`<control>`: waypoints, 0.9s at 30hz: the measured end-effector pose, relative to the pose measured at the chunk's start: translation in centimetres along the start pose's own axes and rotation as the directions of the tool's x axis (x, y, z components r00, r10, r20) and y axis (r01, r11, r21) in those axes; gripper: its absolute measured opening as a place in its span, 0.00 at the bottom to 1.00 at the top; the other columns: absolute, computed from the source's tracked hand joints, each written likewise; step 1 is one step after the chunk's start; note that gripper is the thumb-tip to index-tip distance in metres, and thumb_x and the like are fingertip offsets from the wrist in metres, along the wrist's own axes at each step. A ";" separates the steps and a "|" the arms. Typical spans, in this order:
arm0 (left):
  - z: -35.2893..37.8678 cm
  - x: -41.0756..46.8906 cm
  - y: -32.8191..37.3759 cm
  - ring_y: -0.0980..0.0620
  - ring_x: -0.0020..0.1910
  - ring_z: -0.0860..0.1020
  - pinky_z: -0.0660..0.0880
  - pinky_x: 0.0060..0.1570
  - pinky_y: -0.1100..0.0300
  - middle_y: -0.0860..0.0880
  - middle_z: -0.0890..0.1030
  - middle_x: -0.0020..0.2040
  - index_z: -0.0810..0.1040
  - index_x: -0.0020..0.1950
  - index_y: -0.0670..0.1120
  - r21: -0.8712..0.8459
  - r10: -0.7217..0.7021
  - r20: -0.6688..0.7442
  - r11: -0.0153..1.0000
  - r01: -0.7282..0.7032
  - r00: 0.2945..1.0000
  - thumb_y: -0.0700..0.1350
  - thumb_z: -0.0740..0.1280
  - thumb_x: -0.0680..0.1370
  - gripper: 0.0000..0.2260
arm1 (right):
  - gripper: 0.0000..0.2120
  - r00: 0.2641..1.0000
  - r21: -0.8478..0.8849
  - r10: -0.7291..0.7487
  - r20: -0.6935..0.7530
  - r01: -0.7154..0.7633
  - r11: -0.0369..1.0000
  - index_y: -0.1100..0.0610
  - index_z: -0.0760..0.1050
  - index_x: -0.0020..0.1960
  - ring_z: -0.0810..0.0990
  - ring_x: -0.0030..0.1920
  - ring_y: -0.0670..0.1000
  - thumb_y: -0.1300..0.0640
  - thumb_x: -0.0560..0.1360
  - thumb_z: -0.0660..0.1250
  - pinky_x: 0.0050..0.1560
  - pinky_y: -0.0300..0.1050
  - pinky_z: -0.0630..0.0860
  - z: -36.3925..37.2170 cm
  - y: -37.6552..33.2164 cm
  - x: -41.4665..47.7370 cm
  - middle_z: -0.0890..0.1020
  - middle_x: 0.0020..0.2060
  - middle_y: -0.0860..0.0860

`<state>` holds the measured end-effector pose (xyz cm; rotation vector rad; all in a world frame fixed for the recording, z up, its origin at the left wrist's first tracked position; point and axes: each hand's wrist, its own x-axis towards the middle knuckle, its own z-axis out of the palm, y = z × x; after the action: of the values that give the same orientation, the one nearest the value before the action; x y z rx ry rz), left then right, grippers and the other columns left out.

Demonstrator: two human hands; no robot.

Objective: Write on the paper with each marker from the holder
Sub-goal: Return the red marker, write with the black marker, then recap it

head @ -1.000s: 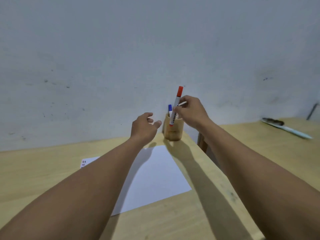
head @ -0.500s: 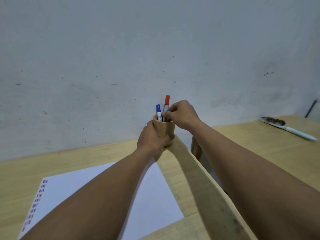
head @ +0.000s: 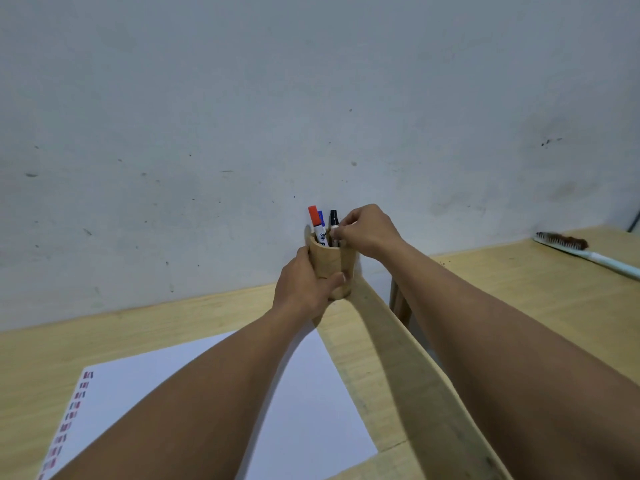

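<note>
Two hands worked at the far edge of the bench [head: 173,327], beyond the paper [head: 304,403] with its column of red and blue marks: the left hand [head: 304,289] was wrapped around the wooden holder [head: 334,268], steadying it, while the right hand [head: 367,232] had its fingers [head: 341,233] pinched together on the black marker [head: 334,225]. That looked like the picking step, so the next move called for a straight upward pull clear of the rim, then uncapping. Inside the holder stood three markers, upright and close together: the red marker [head: 316,221], the blue marker [head: 321,219] and the black one.
</note>
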<state>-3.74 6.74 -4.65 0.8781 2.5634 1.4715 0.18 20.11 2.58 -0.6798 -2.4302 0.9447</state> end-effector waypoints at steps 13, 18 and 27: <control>0.0 -0.2 -0.1 0.49 0.57 0.79 0.78 0.57 0.51 0.51 0.81 0.60 0.71 0.69 0.49 -0.038 -0.012 -0.002 0.999 0.012 1.000 0.55 0.76 0.70 0.31 | 0.05 0.992 0.092 -0.013 -0.126 0.025 0.995 0.58 0.78 0.45 0.80 0.40 0.53 0.58 0.76 0.71 0.41 0.47 0.78 0.0 -0.6 -0.1 0.81 0.38 0.52; -1.4 -1.1 0.4 0.46 0.63 0.77 0.73 0.54 0.58 0.47 0.77 0.67 0.66 0.75 0.45 -0.096 -0.082 -0.007 0.992 0.081 0.997 0.47 0.76 0.72 0.34 | 0.09 0.982 0.157 -0.066 -0.179 0.095 0.983 0.55 0.74 0.58 0.80 0.40 0.49 0.55 0.80 0.68 0.34 0.41 0.72 -2.2 -2.8 -1.4 0.81 0.47 0.52; -9.7 -3.5 4.2 0.51 0.54 0.77 0.71 0.51 0.61 0.48 0.80 0.60 0.76 0.68 0.48 -0.174 -0.066 -0.345 0.985 0.005 0.936 0.43 0.60 0.82 0.16 | 0.08 0.970 0.149 -0.214 -0.113 0.230 0.962 0.53 0.77 0.57 0.83 0.45 0.53 0.53 0.80 0.67 0.39 0.44 0.76 -3.9 -8.3 -6.7 0.84 0.45 0.52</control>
<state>-2.02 -0.93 3.20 0.5882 2.6082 1.9573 5.27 12.75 9.65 -0.3765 -2.2589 0.9794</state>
